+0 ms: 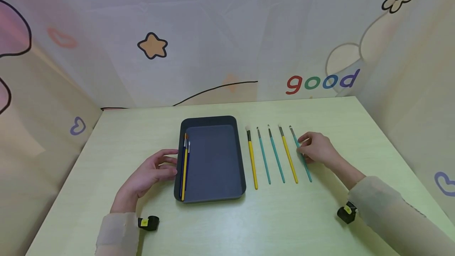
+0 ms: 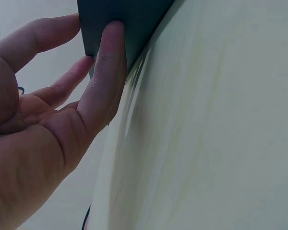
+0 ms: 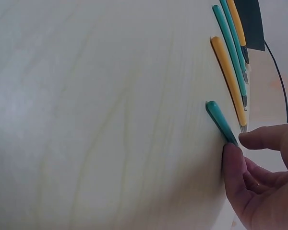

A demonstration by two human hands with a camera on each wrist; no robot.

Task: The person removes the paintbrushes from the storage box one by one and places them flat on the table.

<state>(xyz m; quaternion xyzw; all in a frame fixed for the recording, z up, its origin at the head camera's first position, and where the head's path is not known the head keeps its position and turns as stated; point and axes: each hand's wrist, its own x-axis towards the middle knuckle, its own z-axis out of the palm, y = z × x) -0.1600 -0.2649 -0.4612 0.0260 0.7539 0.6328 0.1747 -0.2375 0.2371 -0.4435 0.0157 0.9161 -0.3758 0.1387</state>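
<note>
I count three brushes [image 1: 184, 168] in tray [image 1: 215, 161], five left; left hand [image 1: 147, 172] spread, right hand [image 1: 317, 147] narrow at one, pinch unconfirmed.

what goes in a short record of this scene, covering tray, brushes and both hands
tray: dark, rectangular, on the table
in tray: yellow brush beside dark blue brushes, along left side
right of tray: two yellow brushes, three teal brushes
left hand: touches tray's left wall
right hand: fingertips at rightmost teal brush, grip unclear
</note>
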